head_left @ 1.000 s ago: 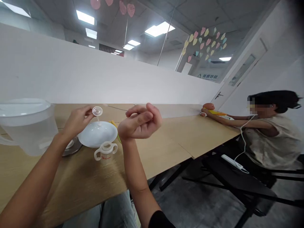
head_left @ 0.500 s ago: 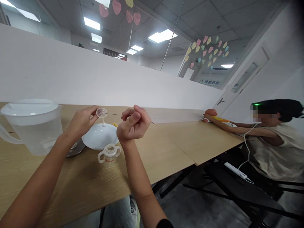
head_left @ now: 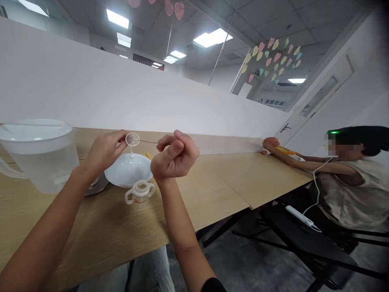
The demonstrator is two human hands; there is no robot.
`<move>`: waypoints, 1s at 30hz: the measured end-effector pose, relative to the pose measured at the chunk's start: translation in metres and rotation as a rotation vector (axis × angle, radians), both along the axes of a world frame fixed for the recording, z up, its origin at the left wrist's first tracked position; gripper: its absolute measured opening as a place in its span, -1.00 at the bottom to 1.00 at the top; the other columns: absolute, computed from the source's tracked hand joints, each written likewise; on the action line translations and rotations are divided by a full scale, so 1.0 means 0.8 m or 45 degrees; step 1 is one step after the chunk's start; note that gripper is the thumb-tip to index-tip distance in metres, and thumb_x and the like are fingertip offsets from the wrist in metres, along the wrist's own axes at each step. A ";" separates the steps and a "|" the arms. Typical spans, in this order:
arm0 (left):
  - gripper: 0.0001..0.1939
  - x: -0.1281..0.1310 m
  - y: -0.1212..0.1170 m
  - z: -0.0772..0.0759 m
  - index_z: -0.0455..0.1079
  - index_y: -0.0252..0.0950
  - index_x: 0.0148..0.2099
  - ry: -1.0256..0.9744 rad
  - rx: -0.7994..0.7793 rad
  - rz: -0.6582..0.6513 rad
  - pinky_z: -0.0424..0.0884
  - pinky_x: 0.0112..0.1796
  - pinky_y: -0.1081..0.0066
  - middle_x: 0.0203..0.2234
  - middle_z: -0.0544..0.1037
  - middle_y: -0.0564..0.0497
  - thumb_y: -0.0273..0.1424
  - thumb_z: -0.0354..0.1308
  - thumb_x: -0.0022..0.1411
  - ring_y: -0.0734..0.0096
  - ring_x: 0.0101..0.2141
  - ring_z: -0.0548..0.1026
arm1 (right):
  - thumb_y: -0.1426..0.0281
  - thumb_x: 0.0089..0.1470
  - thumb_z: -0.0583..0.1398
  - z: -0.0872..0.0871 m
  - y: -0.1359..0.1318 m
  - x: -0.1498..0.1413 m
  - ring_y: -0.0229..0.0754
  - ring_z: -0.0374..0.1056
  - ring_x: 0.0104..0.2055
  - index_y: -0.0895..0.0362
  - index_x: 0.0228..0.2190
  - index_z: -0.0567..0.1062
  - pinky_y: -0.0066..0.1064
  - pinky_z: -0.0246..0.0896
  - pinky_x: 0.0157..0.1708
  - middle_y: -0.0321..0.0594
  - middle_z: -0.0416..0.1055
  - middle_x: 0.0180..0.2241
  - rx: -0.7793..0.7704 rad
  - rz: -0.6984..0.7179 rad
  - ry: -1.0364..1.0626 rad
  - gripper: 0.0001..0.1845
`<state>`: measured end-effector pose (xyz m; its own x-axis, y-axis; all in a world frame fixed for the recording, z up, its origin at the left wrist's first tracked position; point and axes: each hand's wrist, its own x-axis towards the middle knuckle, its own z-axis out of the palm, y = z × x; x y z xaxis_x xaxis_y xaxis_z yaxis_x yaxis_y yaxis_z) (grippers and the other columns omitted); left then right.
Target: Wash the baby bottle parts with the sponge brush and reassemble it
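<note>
My left hand pinches a round translucent bottle lid by its edge, its open underside turned toward my right hand. From the lid a pale tube with a thicker end hangs over a white bowl. A thin wire tool is gripped in the curled fingers of my right hand; its tip reaches to the middle of the lid. Whether the tip is inside a hole there I cannot tell. A clear two-handled baby cup with red print stands uncovered in front of the bowl.
At the left is a big clear pitcher with a white lid. A dark round metal item lies partly behind my left forearm. Something yellow shows behind the bowl. Far right, another person handles an orange-brown object on the table.
Both hands keep their grips on the lid and the wire tool. My right hand has shifted very slightly right, and the view has tilted a little downward.
</note>
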<state>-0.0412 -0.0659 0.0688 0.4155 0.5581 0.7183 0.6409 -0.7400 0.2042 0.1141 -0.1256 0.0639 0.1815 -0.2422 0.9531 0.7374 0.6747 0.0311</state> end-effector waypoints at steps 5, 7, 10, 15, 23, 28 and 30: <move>-0.70 -0.001 0.001 -0.001 0.46 -0.22 -0.11 -0.012 0.010 0.009 0.34 -0.28 0.38 -0.27 0.61 -0.06 -0.26 -0.04 0.29 0.23 -0.27 0.55 | 0.34 0.41 -0.20 0.001 0.006 -0.003 -0.38 0.38 -0.56 0.04 0.09 0.24 -0.49 0.37 -0.56 -0.32 0.33 -0.40 -0.012 0.006 0.014 -0.64; -0.70 -0.001 0.001 0.000 0.46 -0.23 -0.11 -0.018 0.012 0.012 0.34 -0.28 0.38 -0.28 0.61 -0.06 -0.26 -0.04 0.28 0.24 -0.27 0.55 | 0.34 0.41 -0.18 0.002 0.008 -0.003 -0.40 0.36 -0.57 0.03 0.09 0.23 -0.51 0.36 -0.57 -0.33 0.34 -0.38 0.032 -0.005 0.032 -0.65; -0.71 -0.001 0.001 0.000 0.46 -0.24 -0.13 -0.021 0.019 0.016 0.33 -0.29 0.37 -0.29 0.61 -0.07 -0.26 -0.03 0.27 0.23 -0.28 0.54 | 0.34 0.41 -0.18 0.006 0.009 -0.003 -0.43 0.35 -0.57 0.01 0.10 0.21 -0.53 0.36 -0.56 -0.34 0.35 -0.34 0.117 -0.058 0.069 -0.66; -0.68 0.000 0.001 -0.001 0.47 -0.24 -0.13 -0.030 0.005 0.001 0.33 -0.31 0.38 -0.31 0.61 -0.06 -0.24 -0.05 0.28 0.25 -0.31 0.54 | 0.31 0.41 -0.17 0.011 0.004 -0.002 -0.44 0.35 -0.54 -0.02 0.14 0.20 -0.53 0.34 -0.56 -0.31 0.37 -0.27 0.233 -0.022 0.060 -0.64; -0.68 0.002 -0.002 -0.002 0.49 -0.23 -0.11 -0.023 -0.028 -0.035 0.30 -0.32 0.38 -0.29 0.62 -0.06 -0.24 -0.04 0.29 0.26 -0.34 0.53 | 0.28 0.41 -0.20 0.010 -0.002 -0.005 -0.40 0.31 -0.57 -0.04 0.14 0.21 -0.48 0.29 -0.60 -0.28 0.36 -0.29 0.178 -0.147 0.104 -0.61; -0.69 0.002 -0.003 0.000 0.49 -0.22 -0.13 -0.025 -0.053 -0.025 0.30 -0.32 0.39 -0.27 0.62 -0.05 -0.25 -0.04 0.29 0.25 -0.30 0.54 | 0.31 0.41 -0.20 0.010 -0.003 -0.002 -0.40 0.33 -0.56 -0.05 0.14 0.22 -0.48 0.30 -0.59 -0.27 0.36 -0.27 0.108 -0.101 0.049 -0.61; -0.68 0.002 -0.003 0.000 0.49 -0.21 -0.13 -0.022 -0.063 -0.024 0.30 -0.31 0.39 -0.27 0.62 -0.04 -0.23 -0.05 0.30 0.25 -0.29 0.54 | 0.31 0.41 -0.21 0.009 -0.002 0.000 -0.41 0.32 -0.56 -0.04 0.14 0.24 -0.50 0.27 -0.62 -0.25 0.36 -0.25 0.130 -0.141 0.043 -0.60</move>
<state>-0.0393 -0.0686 0.0688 0.4139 0.5852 0.6973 0.6226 -0.7408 0.2520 0.1144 -0.1270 0.0713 0.1795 -0.3578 0.9164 0.8091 0.5836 0.0694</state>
